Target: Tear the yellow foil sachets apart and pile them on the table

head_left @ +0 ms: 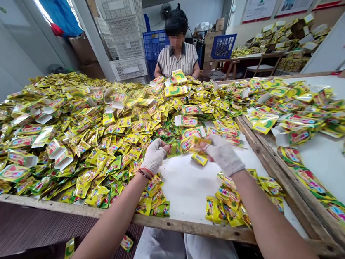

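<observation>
Both my hands wear white knit gloves with bare fingertips. My left hand (154, 155) is closed at the right edge of the big pile, its fingertips pinched at a small green packet (174, 148). My right hand (224, 155) is closed on a yellow packet (201, 144), blurred by motion. Right below that lies another yellow packet (199, 159) with a barcode; whether it is also held I cannot tell. Several yellow packets (228, 198) lie under my right forearm. Open-ended yellow boxes (189, 121) lie just beyond my hands.
A heap of small packets (97, 137) with cartons mixed in covers the left of the table. A wooden divider (268, 165) separates the right section, which holds flat cartons (298, 123). Across the table sits a person (178, 59). White crates (122, 20) and blue baskets (224, 46) stand behind.
</observation>
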Tool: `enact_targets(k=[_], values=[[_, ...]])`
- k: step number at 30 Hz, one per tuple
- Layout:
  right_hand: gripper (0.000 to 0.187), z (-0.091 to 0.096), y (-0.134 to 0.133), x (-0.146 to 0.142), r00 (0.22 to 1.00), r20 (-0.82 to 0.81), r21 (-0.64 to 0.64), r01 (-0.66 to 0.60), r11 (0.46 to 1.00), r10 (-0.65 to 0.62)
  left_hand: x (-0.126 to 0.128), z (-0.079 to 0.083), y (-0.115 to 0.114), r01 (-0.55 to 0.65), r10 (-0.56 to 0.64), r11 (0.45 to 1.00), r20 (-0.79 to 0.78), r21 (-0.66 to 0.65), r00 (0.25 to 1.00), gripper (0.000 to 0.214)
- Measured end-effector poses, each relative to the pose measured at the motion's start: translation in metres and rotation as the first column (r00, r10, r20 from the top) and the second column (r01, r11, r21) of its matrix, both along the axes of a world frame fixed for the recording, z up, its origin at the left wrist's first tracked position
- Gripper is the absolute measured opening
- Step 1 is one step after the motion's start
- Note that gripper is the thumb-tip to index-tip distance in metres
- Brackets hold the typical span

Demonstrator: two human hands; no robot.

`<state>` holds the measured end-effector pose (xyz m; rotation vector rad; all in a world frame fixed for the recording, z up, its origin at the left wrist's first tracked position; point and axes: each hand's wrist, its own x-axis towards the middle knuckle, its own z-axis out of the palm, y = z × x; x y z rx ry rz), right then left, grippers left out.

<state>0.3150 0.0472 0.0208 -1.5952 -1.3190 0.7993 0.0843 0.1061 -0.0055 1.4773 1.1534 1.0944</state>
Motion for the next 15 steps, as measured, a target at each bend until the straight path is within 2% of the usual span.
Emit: enact_targets(k=[3, 7, 12, 15], values=[[0.026, -0.012, 0.005, -0.026, 0.993, -0.011, -0.028, -0.121, 0.992, 0.121, 0.011, 0.001, -0.012, 0.12, -0.108, 0.987, 0.11, -0.105, 0.988, 0.035], [0.021, -0.019, 0.007, -0.028, 0.989, 0.087, -0.014, -0.12, 0.993, 0.121, 0.022, -0.006, -0.018, 0.23, -0.184, 0.959, 0.257, -0.163, 0.949, 0.042], [0.018, -0.016, 0.004, -0.028, 0.987, 0.028, -0.041, -0.156, 0.987, 0.157, 0.028, -0.013, -0.016, 0.119, -0.045, 0.968, 0.314, -0.222, 0.948, 0.045], [0.016, -0.018, 0.004, -0.032, 0.984, 0.052, 0.009, -0.17, 0.985, 0.169, 0.027, -0.011, -0.017, 0.14, -0.068, 0.966, 0.312, -0.216, 0.948, 0.043]])
